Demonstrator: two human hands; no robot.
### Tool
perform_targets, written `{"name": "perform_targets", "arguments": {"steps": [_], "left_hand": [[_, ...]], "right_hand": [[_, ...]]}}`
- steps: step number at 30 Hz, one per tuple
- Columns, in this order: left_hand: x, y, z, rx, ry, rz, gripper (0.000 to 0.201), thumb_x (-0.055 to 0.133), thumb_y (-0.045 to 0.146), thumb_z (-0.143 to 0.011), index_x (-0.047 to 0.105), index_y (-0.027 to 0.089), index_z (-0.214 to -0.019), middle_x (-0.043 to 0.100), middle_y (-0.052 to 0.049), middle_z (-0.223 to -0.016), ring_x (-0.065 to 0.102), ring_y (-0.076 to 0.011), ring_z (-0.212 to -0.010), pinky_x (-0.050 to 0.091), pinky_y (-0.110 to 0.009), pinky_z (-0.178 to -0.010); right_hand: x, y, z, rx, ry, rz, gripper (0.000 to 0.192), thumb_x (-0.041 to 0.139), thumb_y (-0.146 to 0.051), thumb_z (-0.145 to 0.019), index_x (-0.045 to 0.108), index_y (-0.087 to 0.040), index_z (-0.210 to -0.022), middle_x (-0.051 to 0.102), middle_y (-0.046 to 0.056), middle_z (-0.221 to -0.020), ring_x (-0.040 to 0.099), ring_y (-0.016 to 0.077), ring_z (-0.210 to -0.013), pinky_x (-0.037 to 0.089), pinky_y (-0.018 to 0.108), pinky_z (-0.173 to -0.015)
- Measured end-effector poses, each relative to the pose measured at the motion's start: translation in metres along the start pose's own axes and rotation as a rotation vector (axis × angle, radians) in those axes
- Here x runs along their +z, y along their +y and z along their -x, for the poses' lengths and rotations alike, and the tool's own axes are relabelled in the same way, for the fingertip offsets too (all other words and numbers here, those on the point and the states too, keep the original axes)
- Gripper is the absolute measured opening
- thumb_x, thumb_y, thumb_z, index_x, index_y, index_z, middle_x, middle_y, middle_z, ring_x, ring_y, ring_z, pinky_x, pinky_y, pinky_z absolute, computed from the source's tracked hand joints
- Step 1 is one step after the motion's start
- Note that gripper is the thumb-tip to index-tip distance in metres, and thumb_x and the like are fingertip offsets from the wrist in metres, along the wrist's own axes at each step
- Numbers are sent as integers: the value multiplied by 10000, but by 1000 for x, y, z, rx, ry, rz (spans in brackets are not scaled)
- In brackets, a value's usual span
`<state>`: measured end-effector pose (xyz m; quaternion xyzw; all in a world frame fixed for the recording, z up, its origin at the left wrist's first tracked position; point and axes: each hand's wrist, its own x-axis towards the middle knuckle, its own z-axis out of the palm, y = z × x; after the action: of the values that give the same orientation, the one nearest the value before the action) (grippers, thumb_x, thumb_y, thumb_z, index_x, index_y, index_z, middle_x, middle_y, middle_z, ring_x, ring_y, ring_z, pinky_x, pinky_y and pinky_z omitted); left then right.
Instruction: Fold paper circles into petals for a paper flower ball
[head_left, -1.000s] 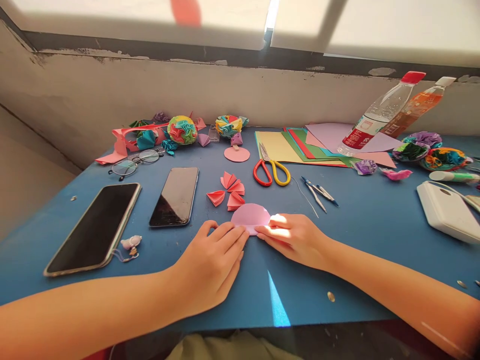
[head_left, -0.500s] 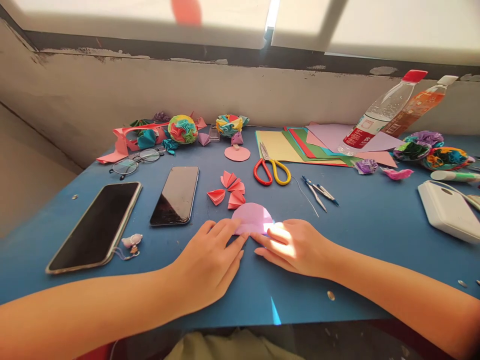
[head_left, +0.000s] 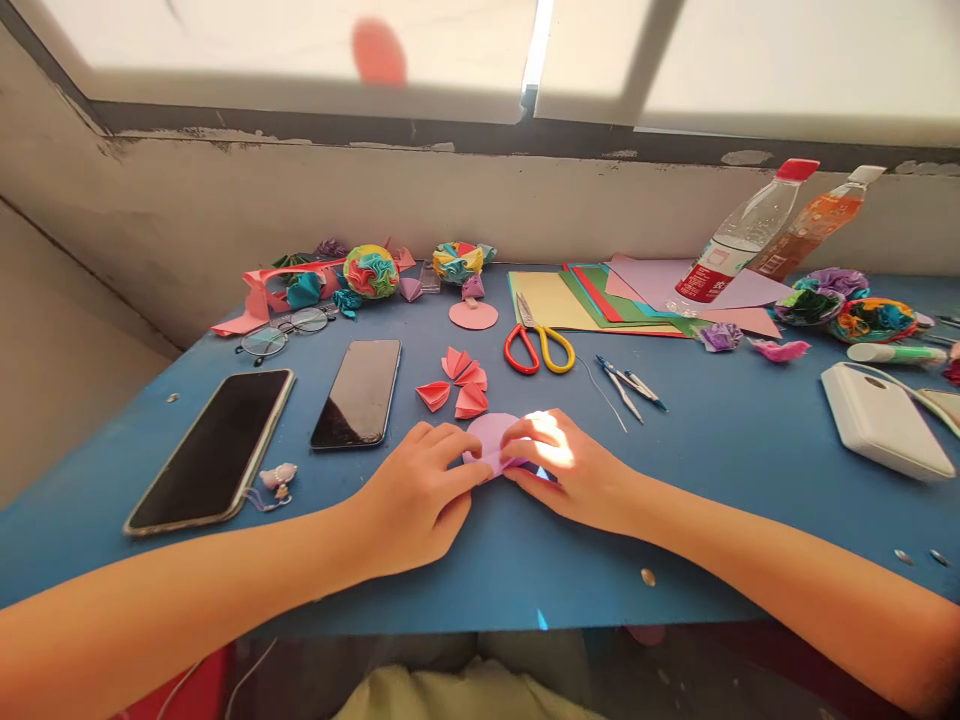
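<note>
A pale pink folded paper half-circle [head_left: 491, 436] lies on the blue table [head_left: 720, 450] in front of me. My left hand [head_left: 416, 495] pinches its near left edge with the fingertips. From the right, my right hand [head_left: 574, 465] covers and grips its right part. Just behind the paper lie three small red-pink folded paper fans [head_left: 459, 382]. Most of the half-circle is hidden under my fingers.
Two phones [head_left: 358, 392] [head_left: 214, 450] lie at left, with glasses [head_left: 285, 332] behind. Scissors [head_left: 538, 340], a compass [head_left: 630, 383], coloured paper sheets [head_left: 592, 295], two bottles [head_left: 731, 245], paper balls [head_left: 370, 270] and a white box [head_left: 881, 420] stand further back and right.
Both hands have closed in over the pink half-circle and lifted its near edge; earlier the fingers lay flat pressing it. The view has shifted slightly.
</note>
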<state>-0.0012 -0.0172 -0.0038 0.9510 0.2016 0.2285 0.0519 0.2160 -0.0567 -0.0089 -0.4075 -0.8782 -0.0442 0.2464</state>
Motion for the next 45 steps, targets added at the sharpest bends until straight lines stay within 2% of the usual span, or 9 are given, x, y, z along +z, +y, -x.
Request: {"name": "perform_targets", "arguments": {"steps": [7,12,16,19,23,30,33,38,45], "left_hand": [[-16,4,-3,207,-164,96,499,444,28,-680,466,175,-1156,487,-84,-1271,425,-222,-1167,252,-471,-979],[-11,-3,-4,317,-18,-19,342,448,45,-816,486,185,-1125,612,-38,-1130,492,-188,-1100,292,-428,-964],[-6,-4,0,392,133,-191,229,481,13,-804,551,126,-990,671,-36,-884,563,-182,-869,379,-369,-813],[-5,-2,1,406,86,-290,160,475,24,-812,570,89,-924,649,-60,-814,545,-180,-768,394,-344,-707],[-1,1,0,321,-13,-187,156,443,56,-836,572,114,-900,615,-55,-795,517,-168,-719,387,-316,-628],[-1,0,-4,-76,20,158,280,430,160,-871,465,137,-1148,532,-105,-1073,504,-186,-970,438,-337,-835],[-4,0,-2,-11,84,89,328,431,122,-858,456,139,-1185,516,-116,-1138,481,-210,-1037,414,-376,-874],[-6,6,1,210,-19,40,262,429,85,-843,531,96,-1084,582,-104,-1065,511,-218,-1001,407,-371,-818],[-3,8,1,205,-70,-11,276,395,122,-870,530,71,-1105,575,-127,-1068,497,-241,-1005,387,-399,-811]], "right_hand": [[-11,4,5,-251,63,-333,279,425,-1,-853,528,-161,-1057,605,40,-1060,496,151,-1103,395,348,-908],[-18,2,8,-251,178,-471,252,464,-28,-852,538,-156,-1055,609,68,-1062,443,188,-1185,435,354,-896],[-24,1,9,-319,76,-230,186,444,-33,-840,539,-137,-963,601,77,-1074,450,199,-1168,382,409,-927],[-26,1,9,-280,-103,39,120,462,-116,-837,566,-144,-890,605,74,-1019,458,221,-1119,324,448,-920],[-21,-1,9,-278,-176,30,142,438,-217,-887,565,-152,-880,589,60,-863,501,166,-898,348,351,-784],[-1,4,9,191,-183,-127,261,356,-262,-913,483,-150,-715,462,19,-685,357,99,-589,273,221,-551],[2,5,8,266,-225,-69,256,370,-256,-888,464,-152,-675,451,6,-671,333,90,-564,236,218,-531],[4,3,7,283,-208,13,243,378,-241,-867,457,-146,-658,447,5,-654,323,86,-553,208,230,-521],[8,4,7,324,-223,65,302,325,-300,-905,403,-151,-654,430,-3,-636,302,87,-538,192,237,-518]]}}
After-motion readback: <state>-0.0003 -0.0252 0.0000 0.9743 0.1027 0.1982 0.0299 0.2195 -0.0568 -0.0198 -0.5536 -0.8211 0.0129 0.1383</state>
